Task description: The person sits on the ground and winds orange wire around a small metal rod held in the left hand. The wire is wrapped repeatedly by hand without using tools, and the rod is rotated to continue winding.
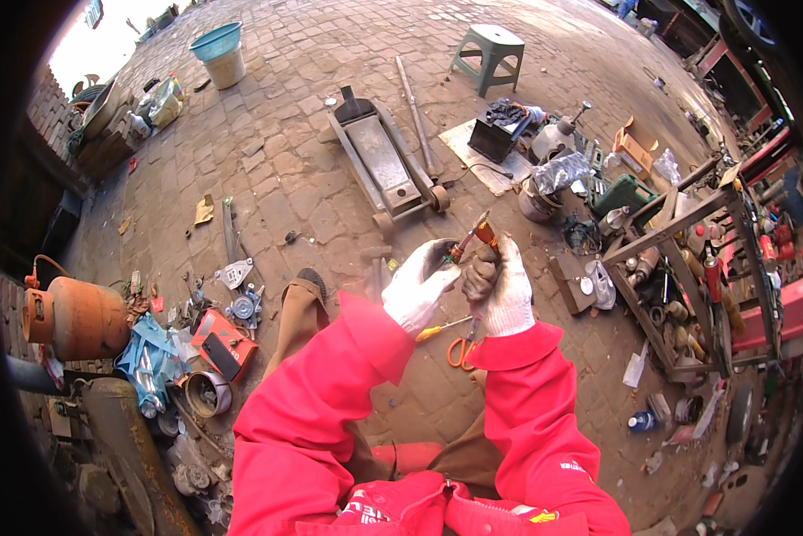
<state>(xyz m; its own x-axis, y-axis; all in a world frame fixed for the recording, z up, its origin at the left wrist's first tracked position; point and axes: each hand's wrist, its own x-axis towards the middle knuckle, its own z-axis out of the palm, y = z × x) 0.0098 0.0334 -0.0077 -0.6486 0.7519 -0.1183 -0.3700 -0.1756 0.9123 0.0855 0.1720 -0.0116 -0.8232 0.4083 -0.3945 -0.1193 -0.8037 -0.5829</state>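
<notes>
left hand: you're pinching the small orange tool
right hand: fist closed round its lower end
progress: looks mid-job; scissors lie unused on the paving

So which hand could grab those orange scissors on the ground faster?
Probably the left hand. It only pinches the tip of the small orange-handled tool, while the right hand wraps round the handle and carries it. The orange-handled scissors lie on the stone paving just below both hands.
</notes>
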